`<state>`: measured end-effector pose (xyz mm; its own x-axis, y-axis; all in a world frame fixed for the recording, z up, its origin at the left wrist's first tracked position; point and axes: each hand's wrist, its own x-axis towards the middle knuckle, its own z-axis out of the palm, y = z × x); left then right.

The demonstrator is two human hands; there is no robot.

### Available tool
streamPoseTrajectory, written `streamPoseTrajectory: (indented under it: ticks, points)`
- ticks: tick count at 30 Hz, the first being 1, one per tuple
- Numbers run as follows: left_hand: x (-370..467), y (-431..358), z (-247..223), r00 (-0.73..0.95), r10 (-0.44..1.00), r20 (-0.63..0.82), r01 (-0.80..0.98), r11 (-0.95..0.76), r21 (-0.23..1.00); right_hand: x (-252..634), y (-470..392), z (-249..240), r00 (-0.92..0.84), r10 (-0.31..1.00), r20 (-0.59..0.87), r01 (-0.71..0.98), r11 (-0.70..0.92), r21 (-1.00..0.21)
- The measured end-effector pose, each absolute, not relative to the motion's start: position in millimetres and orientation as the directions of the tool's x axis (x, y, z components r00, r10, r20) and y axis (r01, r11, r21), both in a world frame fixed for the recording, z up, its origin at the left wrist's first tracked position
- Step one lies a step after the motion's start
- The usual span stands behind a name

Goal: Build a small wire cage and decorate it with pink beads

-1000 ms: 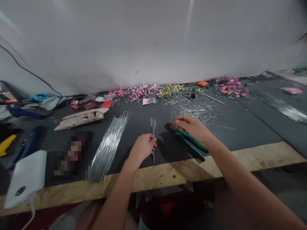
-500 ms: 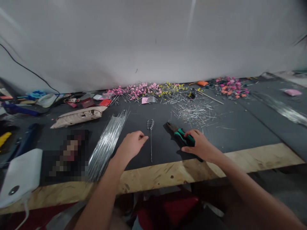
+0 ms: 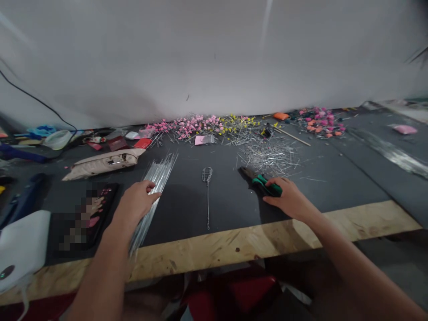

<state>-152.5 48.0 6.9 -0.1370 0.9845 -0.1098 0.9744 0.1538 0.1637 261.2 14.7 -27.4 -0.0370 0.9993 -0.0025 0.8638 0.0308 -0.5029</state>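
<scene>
My left hand [image 3: 135, 203] hovers over a bundle of long silver wires [image 3: 157, 176] on the black mat, fingers apart and reaching onto the strands. A small wire piece with a twisted loop head [image 3: 207, 189] lies alone between my hands. To the right, my right hand [image 3: 289, 198] is closed on the green handles of a pair of pliers [image 3: 259, 180], whose dark jaws point away from me and rest on the mat.
A heap of short cut wires [image 3: 269, 156] lies behind the pliers. Pink and yellow beaded pins [image 3: 200, 125] run along the white wall. A white device [image 3: 18, 245], a beige pouch [image 3: 105, 162] and clutter sit at the left. The plywood edge [image 3: 234, 245] fronts the mat.
My left hand let go of the looped wire piece and moved left onto the wire bundle. My right hand came down and closed on the pliers' handles.
</scene>
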Motion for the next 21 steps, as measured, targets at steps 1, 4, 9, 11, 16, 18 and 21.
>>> streamPoseTrajectory:
  ticks: [1, 4, 9, 11, 16, 18, 21]
  points:
    - [-154.2, 47.2, 4.5, -0.136, 0.985, -0.106, 0.974, 0.152, 0.167, 263.7, 15.7, -28.7, -0.028, 1.000, -0.005, 0.867, 0.022, -0.498]
    - [-156.2, 46.7, -0.6, -0.162, 0.983, -0.085, 0.971, 0.174, 0.165, 268.9, 17.7, -32.3, -0.020, 1.000, -0.001, 0.870, 0.017, -0.493]
    - [-151.7, 45.9, 0.3, -0.149, 0.988, -0.033, 0.985, 0.151, 0.080, 273.8, 22.7, -34.0, -0.004, 1.000, 0.009, 0.877, 0.008, -0.480]
    - [-150.8, 44.8, 1.0, -0.122, 0.991, 0.048, 0.993, 0.121, 0.012, 274.6, 25.5, -34.2, 0.012, 1.000, 0.006, 0.880, -0.008, -0.475]
    - [-156.4, 45.9, -2.6, -0.128, 0.991, 0.040, 0.990, 0.126, 0.061, 274.3, 30.1, -36.2, 0.008, 1.000, -0.017, 0.893, -0.014, -0.451]
    - [-158.7, 47.7, -4.1, -0.153, 0.988, 0.010, 0.981, 0.151, 0.119, 274.1, 30.3, -37.0, 0.001, 1.000, -0.024, 0.898, -0.011, -0.440]
    - [-159.7, 50.2, -5.1, -0.179, 0.984, 0.010, 0.972, 0.175, 0.156, 273.1, 28.8, -37.3, 0.006, 1.000, -0.025, 0.901, -0.016, -0.433]
